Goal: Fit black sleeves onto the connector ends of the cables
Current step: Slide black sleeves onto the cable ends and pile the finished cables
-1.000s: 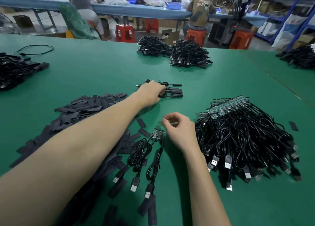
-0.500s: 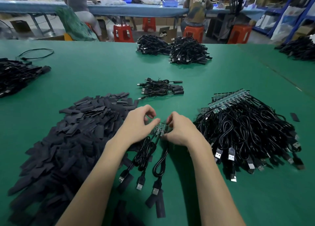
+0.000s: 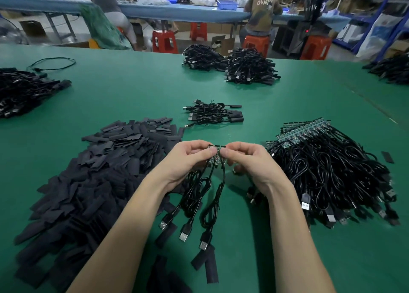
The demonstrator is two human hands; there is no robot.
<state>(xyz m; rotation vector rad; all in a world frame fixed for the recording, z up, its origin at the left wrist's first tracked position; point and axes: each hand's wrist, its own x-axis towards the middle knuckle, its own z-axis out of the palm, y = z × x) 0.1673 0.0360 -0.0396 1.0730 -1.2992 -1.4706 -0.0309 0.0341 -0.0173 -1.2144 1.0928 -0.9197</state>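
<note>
Above the green surface (image 3: 137, 98), the left hand (image 3: 188, 160) and right hand (image 3: 247, 162) now pinch a small joined strip of circuit-board connector ends (image 3: 215, 154) between curled fingers, lifted higher than before; three cables (image 3: 199, 200) hang down beside the sleeve pile (image 3: 106, 171).

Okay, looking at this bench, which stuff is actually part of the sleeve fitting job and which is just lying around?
In the job:
left hand and right hand, both pinching the circuit board ends of three cables
pile of black sleeves
unsleeved cable pile

Lying about:
far cable heaps
red stools
blue tray
</note>
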